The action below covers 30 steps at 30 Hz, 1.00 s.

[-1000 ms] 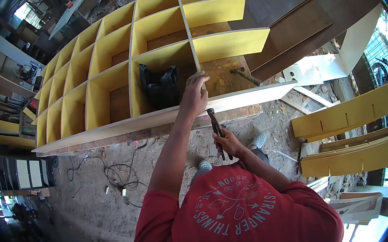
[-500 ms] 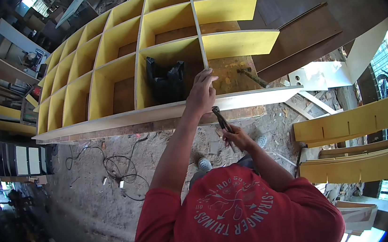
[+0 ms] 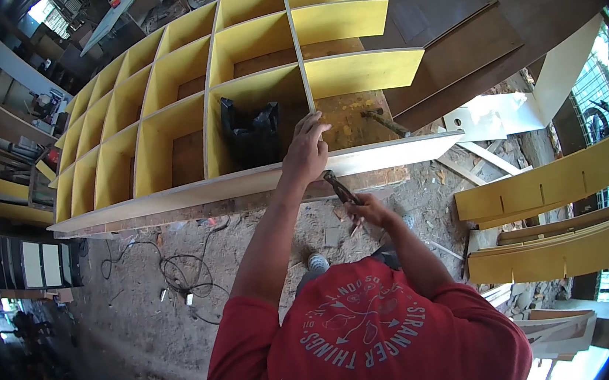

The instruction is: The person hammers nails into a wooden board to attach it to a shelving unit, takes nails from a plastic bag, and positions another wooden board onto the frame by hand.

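My left hand (image 3: 305, 149) is closed over the corner where a divider meets the pale front board (image 3: 390, 153) of a yellow shelf frame (image 3: 178, 114); its grip is partly hidden. In my right hand (image 3: 372, 211) is a pair of dark pincers (image 3: 338, 188), with the jaws up close to the front board below my left hand. A black plastic bag (image 3: 252, 132) sits in the compartment left of my left hand. On the worktable to the right lies a hammer (image 3: 385, 122).
The frame lies on a wooden worktable (image 3: 363, 181). Slotted yellow boards (image 3: 542, 187) are stacked at right. Brown panels (image 3: 454, 63) lie behind. A black cable (image 3: 179, 270) coils on the dirt floor, and white strips (image 3: 490, 159) lean near the right end.
The view has shifted slightly, so the frame appears a little further left and lower. My left hand stays at the corner, and the pincers remain in my right hand near the board.
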Motion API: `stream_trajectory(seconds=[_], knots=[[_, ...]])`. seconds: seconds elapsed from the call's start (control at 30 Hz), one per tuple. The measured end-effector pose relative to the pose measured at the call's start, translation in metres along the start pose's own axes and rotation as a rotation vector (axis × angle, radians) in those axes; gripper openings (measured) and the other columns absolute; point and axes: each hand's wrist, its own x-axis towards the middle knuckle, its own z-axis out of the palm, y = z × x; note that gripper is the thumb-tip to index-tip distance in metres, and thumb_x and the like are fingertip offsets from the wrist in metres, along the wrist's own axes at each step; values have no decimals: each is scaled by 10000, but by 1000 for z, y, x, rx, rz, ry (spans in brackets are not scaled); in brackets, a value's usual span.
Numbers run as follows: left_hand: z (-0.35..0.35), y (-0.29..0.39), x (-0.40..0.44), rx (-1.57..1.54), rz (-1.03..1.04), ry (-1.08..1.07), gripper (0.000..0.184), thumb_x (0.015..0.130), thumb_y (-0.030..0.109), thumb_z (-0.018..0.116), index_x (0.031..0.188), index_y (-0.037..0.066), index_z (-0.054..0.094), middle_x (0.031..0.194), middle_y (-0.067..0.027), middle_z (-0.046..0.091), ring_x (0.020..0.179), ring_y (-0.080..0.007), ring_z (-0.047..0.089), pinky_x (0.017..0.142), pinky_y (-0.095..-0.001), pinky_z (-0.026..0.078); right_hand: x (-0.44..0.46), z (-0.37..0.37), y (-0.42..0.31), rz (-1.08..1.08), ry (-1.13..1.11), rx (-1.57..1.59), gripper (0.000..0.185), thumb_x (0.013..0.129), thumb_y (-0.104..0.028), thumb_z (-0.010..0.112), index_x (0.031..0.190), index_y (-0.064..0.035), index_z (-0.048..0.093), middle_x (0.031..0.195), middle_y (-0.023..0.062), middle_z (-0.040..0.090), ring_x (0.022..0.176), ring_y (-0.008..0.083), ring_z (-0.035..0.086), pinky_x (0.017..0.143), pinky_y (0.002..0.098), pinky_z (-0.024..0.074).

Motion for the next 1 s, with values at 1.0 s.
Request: stream_trajectory(seconds=[1.0], knots=[[-2, 1, -1, 72, -9, -44, 349, 870, -30, 584, 1203, 34, 667, 1479, -189, 553, 1457, -357, 455, 1181, -452, 454, 13, 7, 15, -80, -21, -37, 354, 1104, -322, 582, 1109, -2, 733, 747, 23, 621, 627, 135, 602, 586, 320, 497]])
